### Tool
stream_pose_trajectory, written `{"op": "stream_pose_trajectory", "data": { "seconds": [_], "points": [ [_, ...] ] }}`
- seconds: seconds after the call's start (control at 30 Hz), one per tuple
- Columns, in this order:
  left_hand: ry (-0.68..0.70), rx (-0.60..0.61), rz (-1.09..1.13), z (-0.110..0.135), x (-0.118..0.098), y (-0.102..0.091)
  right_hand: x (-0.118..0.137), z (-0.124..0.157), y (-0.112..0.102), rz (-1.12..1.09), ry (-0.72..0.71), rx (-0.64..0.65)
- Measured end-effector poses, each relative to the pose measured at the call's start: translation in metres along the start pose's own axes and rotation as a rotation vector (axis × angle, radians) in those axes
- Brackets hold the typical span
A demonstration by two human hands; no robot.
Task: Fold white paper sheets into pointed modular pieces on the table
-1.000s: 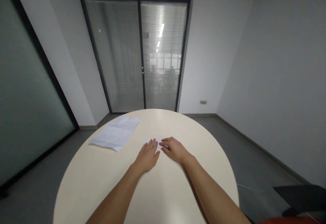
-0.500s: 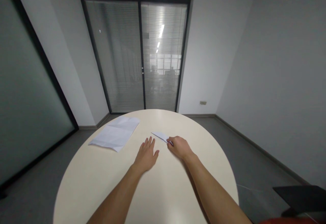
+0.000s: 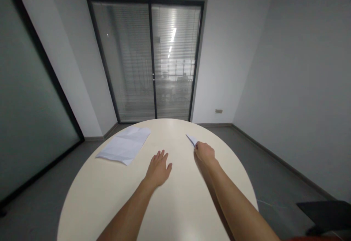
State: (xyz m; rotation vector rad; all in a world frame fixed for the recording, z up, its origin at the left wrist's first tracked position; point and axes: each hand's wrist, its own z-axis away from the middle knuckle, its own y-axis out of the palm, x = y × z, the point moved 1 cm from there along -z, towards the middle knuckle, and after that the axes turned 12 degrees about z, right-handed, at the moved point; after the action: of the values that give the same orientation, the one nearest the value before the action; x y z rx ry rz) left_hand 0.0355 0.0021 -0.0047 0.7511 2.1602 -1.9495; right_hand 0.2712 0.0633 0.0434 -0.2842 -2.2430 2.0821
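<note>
1. Gripping a folded paper piece (image 3: pixel 192 139) in the right hand (image 3: pixel 205 153), with fingers closed tightly on its near end.
2. Keeping that piece at about one o'clock on the round table (image 3: pixel 170 204), its tip aimed toward eleven.
3. Spreading the left hand (image 3: pixel 158 169) wide, palm down, at eight o'clock from the piece.
4. Showing a larger creased sheet (image 3: pixel 124 146) at eleven o'clock, apart from both hands.

Creased sheet (image 3: pixel 125 144) on round table (image 3: pixel 175 204)
</note>
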Motion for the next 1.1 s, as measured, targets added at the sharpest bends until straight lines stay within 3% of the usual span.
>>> {"op": "stream_pose_trajectory", "data": {
  "seconds": [0.33, 0.57, 0.9, 1.1],
  "points": [
    [0.025, -0.032, -0.010, -0.004, 0.007, 0.001, -0.029, -0.051, 0.025, 0.055, 0.113, 0.015],
    [0.018, -0.038, -0.023, -0.010, 0.010, 0.003, -0.036, -0.081, 0.038, 0.062, 0.133, 0.037],
    [0.001, -0.041, 0.000, -0.008, 0.007, 0.003, -0.044, -0.088, 0.041, 0.051, 0.057, -0.005],
    [0.009, -0.069, 0.022, -0.006, 0.004, 0.000, -0.023, -0.078, 0.029, 0.073, -0.007, -0.219]
  ]
}}
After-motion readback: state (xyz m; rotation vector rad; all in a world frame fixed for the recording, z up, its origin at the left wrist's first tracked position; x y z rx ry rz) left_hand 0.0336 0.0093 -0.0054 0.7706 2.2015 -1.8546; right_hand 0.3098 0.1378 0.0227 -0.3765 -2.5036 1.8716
